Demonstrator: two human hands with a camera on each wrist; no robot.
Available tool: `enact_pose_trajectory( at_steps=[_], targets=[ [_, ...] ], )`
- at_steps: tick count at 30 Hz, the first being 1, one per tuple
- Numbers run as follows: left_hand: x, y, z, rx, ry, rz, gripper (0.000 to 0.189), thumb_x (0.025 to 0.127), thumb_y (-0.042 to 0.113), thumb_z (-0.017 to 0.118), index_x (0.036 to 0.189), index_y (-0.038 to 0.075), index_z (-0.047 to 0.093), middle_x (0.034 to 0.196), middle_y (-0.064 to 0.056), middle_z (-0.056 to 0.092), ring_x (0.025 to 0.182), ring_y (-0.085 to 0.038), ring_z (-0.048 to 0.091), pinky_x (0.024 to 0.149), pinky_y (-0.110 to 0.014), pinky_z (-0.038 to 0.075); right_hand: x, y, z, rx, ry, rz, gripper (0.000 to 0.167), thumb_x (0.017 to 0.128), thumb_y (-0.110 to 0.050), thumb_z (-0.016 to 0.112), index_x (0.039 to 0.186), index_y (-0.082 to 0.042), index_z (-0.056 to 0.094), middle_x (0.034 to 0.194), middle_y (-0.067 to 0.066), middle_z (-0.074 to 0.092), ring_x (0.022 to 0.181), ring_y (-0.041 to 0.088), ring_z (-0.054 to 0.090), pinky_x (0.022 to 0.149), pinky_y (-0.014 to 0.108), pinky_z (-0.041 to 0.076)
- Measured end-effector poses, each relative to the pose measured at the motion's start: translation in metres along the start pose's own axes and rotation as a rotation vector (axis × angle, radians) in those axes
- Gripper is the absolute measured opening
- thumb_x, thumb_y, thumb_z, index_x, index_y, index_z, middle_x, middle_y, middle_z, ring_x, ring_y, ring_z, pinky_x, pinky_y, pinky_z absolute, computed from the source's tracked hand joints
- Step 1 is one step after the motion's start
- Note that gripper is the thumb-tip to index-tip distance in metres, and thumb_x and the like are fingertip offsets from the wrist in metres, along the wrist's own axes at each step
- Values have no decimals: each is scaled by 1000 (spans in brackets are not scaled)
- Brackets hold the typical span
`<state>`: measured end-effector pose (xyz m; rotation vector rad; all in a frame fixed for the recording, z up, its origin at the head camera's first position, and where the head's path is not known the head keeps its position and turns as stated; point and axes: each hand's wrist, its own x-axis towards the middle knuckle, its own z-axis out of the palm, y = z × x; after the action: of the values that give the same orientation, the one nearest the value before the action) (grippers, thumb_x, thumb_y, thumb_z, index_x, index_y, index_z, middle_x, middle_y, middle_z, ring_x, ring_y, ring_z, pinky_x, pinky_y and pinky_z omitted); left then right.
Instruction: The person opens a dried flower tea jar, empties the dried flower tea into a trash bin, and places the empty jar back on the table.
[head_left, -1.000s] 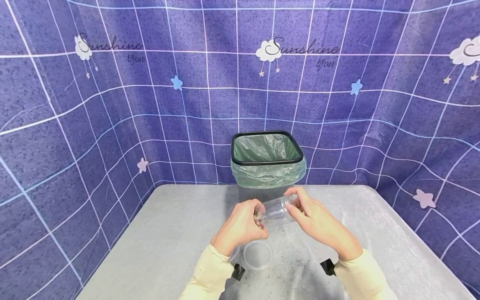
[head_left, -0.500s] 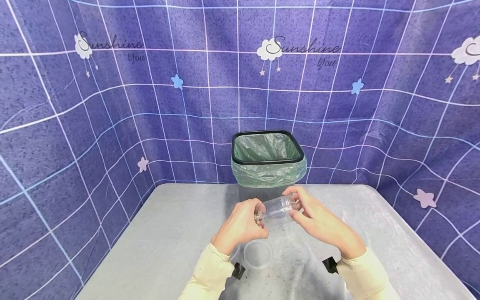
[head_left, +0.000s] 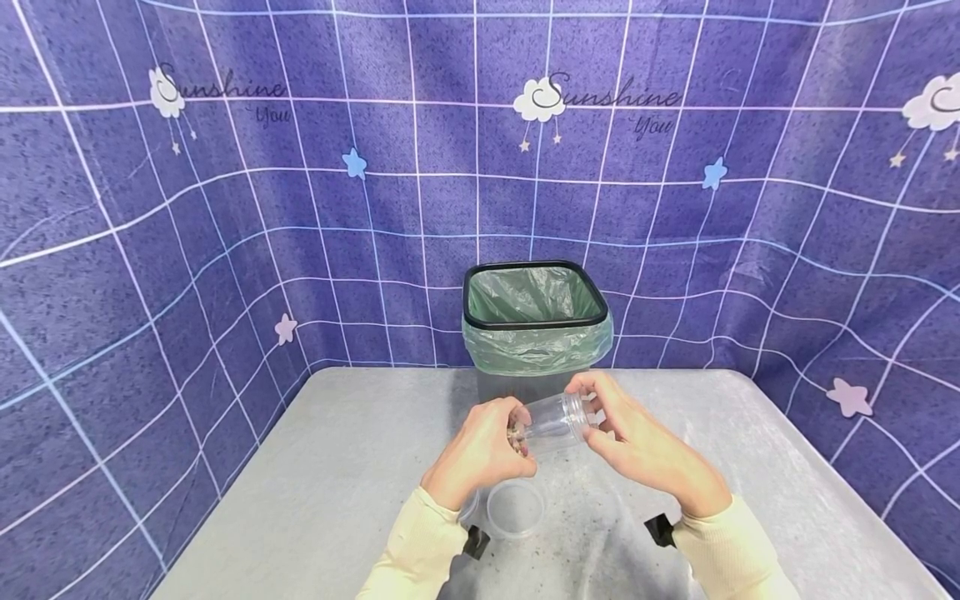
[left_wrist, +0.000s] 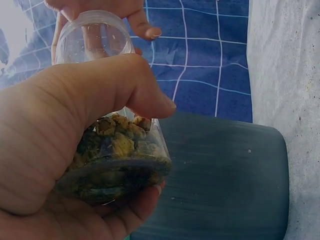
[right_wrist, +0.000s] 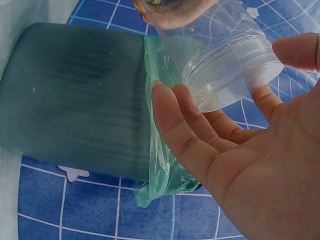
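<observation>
A clear plastic jar (head_left: 553, 423) lies tilted between my hands, its threaded mouth toward the right. Dried yellowish-brown flower buds (left_wrist: 120, 137) are gathered at its base. My left hand (head_left: 483, 446) grips the base end, thumb over the near side and fingers beneath. My right hand (head_left: 633, 437) is at the mouth end, thumb and curved fingers round the rim (right_wrist: 225, 62). In the right wrist view, the palm stands back from the mouth. A round clear lid (head_left: 515, 508) lies on the table below the jar; another clear round piece (head_left: 470, 505) is partly hidden by my left wrist.
Behind the hands stands a grey bin (head_left: 517, 386) with a black rim and a green liner bag (head_left: 540, 350) folded over it. The grey table (head_left: 360, 467) has dark specks near the lid. A purple-blue grid-patterned cloth (head_left: 375, 275) encloses the back and sides.
My right hand has drawn back slightly to the right, uncovering more of the jar's rim. The left hand and jar have stayed almost still.
</observation>
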<state>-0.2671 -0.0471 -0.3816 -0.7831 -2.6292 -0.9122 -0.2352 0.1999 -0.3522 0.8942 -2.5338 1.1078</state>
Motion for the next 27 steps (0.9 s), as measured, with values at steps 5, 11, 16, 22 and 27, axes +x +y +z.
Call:
enact_pose_trajectory(
  at_steps=[5, 11, 16, 22, 27],
  targets=[
    [0, 0, 0, 2, 2, -3, 46, 59, 15, 85, 101, 12, 68, 83, 7, 63, 72, -8, 56, 65, -24, 48, -1, 0, 1, -14, 14, -10, 55, 89, -3, 64, 134, -30, 44, 128, -9, 52, 106, 19, 59, 72, 30, 53],
    [0, 0, 0, 1, 10, -1, 46, 59, 15, 86, 100, 12, 68, 83, 6, 63, 73, -8, 57, 66, -24, 48, 0, 0, 0, -13, 15, -15, 55, 90, -3, 63, 134, -28, 44, 129, -8, 51, 108, 19, 59, 73, 31, 52],
    [-1, 0, -1, 3, 14, -3, 46, 58, 15, 86, 101, 13, 68, 85, 5, 64, 75, -9, 57, 68, -24, 49, 0, 1, -2, -17, 20, -15, 56, 88, -1, 62, 134, -27, 44, 128, -7, 52, 107, 20, 60, 72, 30, 52],
    [-1, 0, -1, 4, 14, -9, 47, 59, 16, 85, 102, 12, 68, 86, 5, 64, 77, -10, 57, 69, -24, 49, -1, 1, -6, -13, 27, -18, 55, 88, 1, 60, 135, -25, 44, 124, -4, 56, 105, 21, 61, 71, 30, 53],
    [-1, 0, -1, -8, 22, -13, 46, 59, 16, 85, 102, 12, 68, 86, 5, 64, 77, -9, 58, 69, -24, 49, -2, 2, -13, -21, 50, -30, 56, 88, 3, 60, 134, -23, 44, 118, 0, 59, 102, 21, 61, 70, 30, 53]
  ],
)
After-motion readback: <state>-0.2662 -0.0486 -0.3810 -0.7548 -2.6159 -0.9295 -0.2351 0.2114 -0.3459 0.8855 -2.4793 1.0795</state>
